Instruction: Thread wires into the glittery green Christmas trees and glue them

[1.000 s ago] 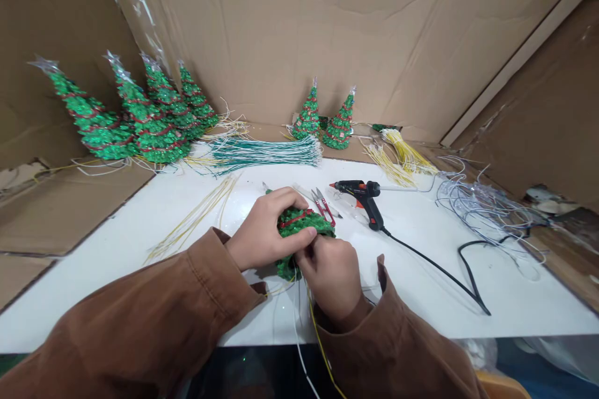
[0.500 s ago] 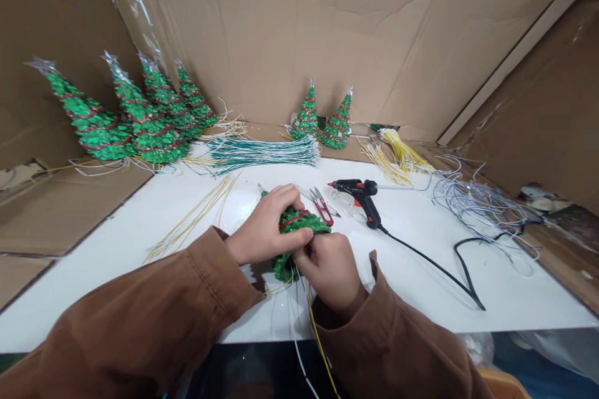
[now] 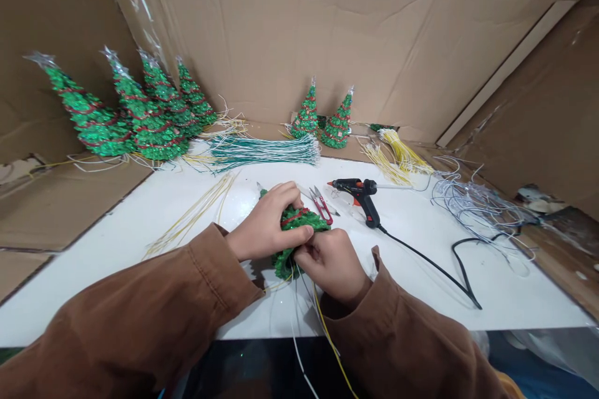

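A small green artificial Christmas tree [image 3: 299,219] with a red garland lies on its side over the white table. Around its body my left hand [image 3: 271,224] is closed, thumb resting near the open base. My right hand [image 3: 334,265] is curled into a fist at that base, its fingertips hidden; whether they pinch a wire or the base's inside cannot be seen. Thin yellow wires [image 3: 330,340] and white wires [image 3: 297,349] trail from the base past my right hand over the table's front edge.
Red-handled thread snips [image 3: 322,207] and a black glue gun [image 3: 362,196] with its cord lie to the right. Behind are bundled green-white wires [image 3: 266,151], yellow wires [image 3: 405,153] and two small trees [image 3: 337,124]. Taller trees [image 3: 154,118] stand left; tangled clear wires [image 3: 482,212] lie right.
My right hand has shifted slightly to the right at the tree's base, and the yellow wires hang farther right. My left hand keeps its hold on the tree.
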Demonstrator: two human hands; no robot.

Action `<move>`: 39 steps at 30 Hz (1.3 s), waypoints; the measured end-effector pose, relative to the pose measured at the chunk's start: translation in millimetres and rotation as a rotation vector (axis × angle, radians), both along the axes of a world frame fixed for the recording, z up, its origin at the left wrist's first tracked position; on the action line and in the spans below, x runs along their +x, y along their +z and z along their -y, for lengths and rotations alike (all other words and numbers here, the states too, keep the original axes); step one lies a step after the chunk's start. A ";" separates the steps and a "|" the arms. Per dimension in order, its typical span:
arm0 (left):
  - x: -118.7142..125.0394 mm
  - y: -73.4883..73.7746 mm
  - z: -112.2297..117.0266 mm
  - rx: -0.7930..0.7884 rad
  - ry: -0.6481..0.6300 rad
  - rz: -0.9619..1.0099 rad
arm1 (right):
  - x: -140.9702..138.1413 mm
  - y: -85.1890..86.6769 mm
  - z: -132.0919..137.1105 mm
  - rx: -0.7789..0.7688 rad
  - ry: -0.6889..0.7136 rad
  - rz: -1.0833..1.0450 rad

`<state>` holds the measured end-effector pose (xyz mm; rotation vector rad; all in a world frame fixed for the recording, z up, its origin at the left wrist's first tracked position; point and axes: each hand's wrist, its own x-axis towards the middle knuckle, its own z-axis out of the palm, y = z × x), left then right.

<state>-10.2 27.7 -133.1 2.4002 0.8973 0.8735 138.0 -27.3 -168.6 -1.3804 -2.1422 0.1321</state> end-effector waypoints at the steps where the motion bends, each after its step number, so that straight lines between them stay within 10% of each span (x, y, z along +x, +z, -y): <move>1: 0.1 0.2 -0.3 -0.002 -0.001 -0.004 | 0.2 -0.5 0.8 -0.014 0.027 0.006; 17: -14.5 0.5 -4.1 -0.051 -0.047 -0.002 | 0.7 -4.2 12.8 -0.304 0.072 -0.040; 24: -35.2 13.6 -17.2 -0.024 -0.345 -0.236 | 10.2 4.9 15.1 -0.409 0.113 -0.019; 39: -34.7 6.0 -13.0 -0.180 -0.042 0.306 | 15.6 53.6 32.9 -0.266 0.157 -0.274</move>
